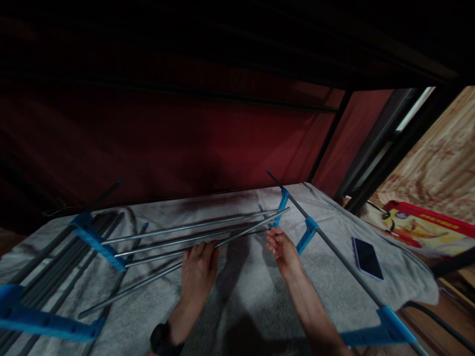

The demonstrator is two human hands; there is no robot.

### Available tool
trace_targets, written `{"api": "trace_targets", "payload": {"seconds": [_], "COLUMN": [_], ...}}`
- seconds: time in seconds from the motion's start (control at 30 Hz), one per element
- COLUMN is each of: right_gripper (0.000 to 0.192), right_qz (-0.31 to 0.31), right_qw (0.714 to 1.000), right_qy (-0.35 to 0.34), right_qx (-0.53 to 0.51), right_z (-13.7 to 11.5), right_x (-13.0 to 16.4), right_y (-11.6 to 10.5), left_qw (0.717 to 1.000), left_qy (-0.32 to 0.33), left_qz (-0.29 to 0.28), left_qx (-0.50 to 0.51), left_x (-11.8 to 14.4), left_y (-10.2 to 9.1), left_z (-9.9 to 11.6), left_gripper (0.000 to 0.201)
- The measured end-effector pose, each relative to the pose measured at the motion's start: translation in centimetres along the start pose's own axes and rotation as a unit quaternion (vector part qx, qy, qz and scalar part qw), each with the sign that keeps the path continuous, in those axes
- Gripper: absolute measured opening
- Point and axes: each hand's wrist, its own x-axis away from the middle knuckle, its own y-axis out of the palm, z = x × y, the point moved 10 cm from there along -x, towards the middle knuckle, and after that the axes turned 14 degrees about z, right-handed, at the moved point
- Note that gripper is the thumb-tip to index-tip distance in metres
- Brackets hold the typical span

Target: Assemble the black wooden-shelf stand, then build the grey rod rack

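Observation:
My left hand (201, 264) is closed around a thin grey metal rod (129, 291) that slants from the lower left up toward the right. Just under the rod's far end, my right hand (283, 251) is raised with its fingers loosely curled and apart, holding nothing I can see. Its fingertips are close to a blue plastic bracket (284, 200) on the right-hand pole (336, 252). Behind my left hand, several rods (185, 227) span from a blue slotted bracket (98, 245) on the left toward the right side. Where their right ends sit is partly hidden.
Everything lies on a grey fleece blanket (245, 301). More dark rods (55, 267) are bundled at the left beside another blue bracket (48, 321). A phone (367, 258) lies right of the pole, and a red-and-yellow package (426, 227) beyond it. Dark bed-frame bars (330, 136) stand behind.

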Motion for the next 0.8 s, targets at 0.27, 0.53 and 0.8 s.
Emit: {"api": "trace_targets", "payload": {"seconds": [0.27, 0.53, 0.8], "right_gripper": [0.031, 0.032, 0.066], "right_qz": [0.002, 0.036, 0.089], "right_qw": [0.998, 0.990, 0.971], "right_qy": [-0.066, -0.138, -0.208], "right_qx": [-0.016, -0.007, 0.080], "right_z": [-3.4, -4.5, -5.7], "right_x": [-0.7, -2.2, -3.9], "right_y": [2.1, 1.7, 1.2], "left_qw": [0.999, 0.997, 0.996], "left_qy": [-0.015, 0.001, 0.018], "left_qz": [0.005, 0.015, 0.012], "left_qx": [-0.044, -0.078, -0.082], "left_x": [-1.8, -3.2, -4.3], "left_y": [0.2, 0.2, 0.2], "left_z": [0.3, 0.7, 1.3], "left_gripper": [0.034, 0.035, 0.033]}}
